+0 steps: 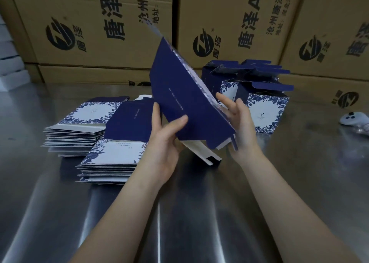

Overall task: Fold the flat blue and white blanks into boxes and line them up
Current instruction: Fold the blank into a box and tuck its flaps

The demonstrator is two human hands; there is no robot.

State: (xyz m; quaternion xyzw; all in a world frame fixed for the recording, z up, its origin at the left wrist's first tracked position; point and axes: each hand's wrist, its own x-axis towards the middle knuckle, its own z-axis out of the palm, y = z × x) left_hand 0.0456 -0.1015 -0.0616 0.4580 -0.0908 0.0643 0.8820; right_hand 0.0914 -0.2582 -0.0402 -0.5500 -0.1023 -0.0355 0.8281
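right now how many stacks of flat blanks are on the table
2: the far stack at the table's left, the near stack beside the left hand. Others may hide behind them.

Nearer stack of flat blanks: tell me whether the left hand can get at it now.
Probably yes. The nearer stack lies just beside the left hand with nothing between, but that hand pinches the held blank and must release it first.
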